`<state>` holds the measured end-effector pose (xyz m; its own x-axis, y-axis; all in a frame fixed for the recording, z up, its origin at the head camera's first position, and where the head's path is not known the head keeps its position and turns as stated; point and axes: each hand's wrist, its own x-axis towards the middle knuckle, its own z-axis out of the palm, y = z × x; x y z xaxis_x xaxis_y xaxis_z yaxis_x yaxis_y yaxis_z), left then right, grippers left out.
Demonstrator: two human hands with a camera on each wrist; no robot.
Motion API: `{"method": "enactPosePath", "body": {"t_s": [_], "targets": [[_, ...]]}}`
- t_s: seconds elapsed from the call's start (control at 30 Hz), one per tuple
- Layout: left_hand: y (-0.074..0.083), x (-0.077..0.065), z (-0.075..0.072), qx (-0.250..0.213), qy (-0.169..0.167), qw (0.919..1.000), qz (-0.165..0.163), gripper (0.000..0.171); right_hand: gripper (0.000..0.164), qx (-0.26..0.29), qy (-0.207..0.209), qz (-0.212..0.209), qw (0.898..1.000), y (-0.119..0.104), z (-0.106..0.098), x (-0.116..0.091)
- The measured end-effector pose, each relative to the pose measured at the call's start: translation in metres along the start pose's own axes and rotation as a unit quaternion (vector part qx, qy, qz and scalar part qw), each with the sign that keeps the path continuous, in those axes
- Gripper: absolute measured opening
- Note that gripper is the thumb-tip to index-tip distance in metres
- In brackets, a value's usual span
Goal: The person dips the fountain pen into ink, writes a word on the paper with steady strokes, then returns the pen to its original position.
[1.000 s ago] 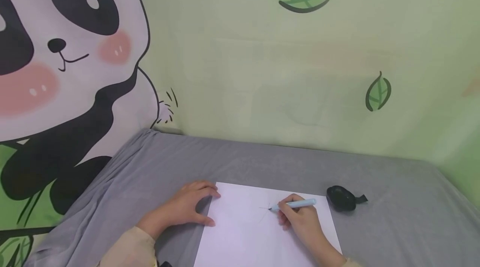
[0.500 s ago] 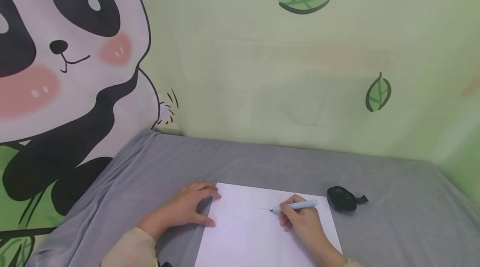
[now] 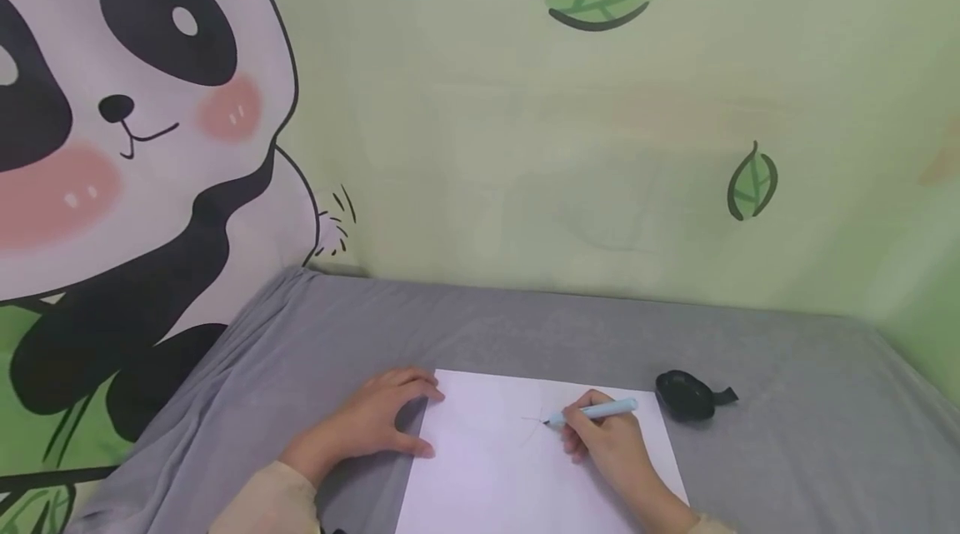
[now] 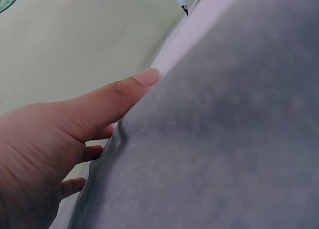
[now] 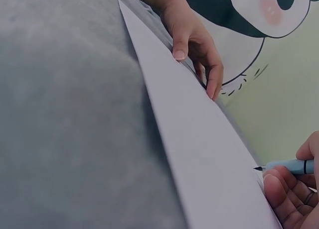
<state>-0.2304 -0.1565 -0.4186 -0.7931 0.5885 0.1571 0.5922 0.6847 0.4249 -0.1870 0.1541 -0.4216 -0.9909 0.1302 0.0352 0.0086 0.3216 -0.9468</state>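
A white sheet of paper (image 3: 480, 476) lies on the grey cloth, with a few thin dark lines (image 3: 534, 426) near its upper middle. My right hand (image 3: 611, 444) pinches a slim light-blue pen (image 3: 615, 407) between thumb and fingers, its dark tip at those lines. The right wrist view shows the pen (image 5: 291, 166) close to the paper's far edge; whether the tip touches is hard to tell. At the sheet's left edge rests my left hand (image 3: 371, 416), thumb and fingers spread. Its thumb (image 4: 148, 77) lies along the paper's edge in the left wrist view.
A small black rounded object with a short tab (image 3: 686, 396) lies on the grey cloth (image 3: 810, 417), just right of the paper's far right corner. Behind the table hangs a pale green backdrop (image 3: 465, 151) printed with a panda (image 3: 247, 226) and leaves.
The head view has shifted slightly. The pen tip has moved a tiny bit to the right over the paper, while the left hand has stayed at the sheet's left edge.
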Motion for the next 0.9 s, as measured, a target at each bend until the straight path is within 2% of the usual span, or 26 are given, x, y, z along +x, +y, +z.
{"method": "enactPosePath", "body": {"t_s": [0.17, 0.53, 0.9], "targets": [[-0.0003, 0.0000, 0.0021, 0.001, 0.008, 0.9999, 0.006, 0.061, 0.009, -0.004, 0.002, 0.006, 1.000, 0.0013, -0.0008, 0.0006], [0.0034, 0.0004, -0.0016, -0.012, -0.002, 0.9999, -0.003, 0.061, 0.009, 0.001, 0.004, 0.008, 1.000, 0.0009, -0.0026, -0.0009], [0.0010, -0.0003, 0.0001, -0.010, 0.003, 0.9999, -0.001, 0.062, 0.009, -0.007, 0.003, 0.011, 1.000, -0.0010, -0.0047, -0.0044]]}}
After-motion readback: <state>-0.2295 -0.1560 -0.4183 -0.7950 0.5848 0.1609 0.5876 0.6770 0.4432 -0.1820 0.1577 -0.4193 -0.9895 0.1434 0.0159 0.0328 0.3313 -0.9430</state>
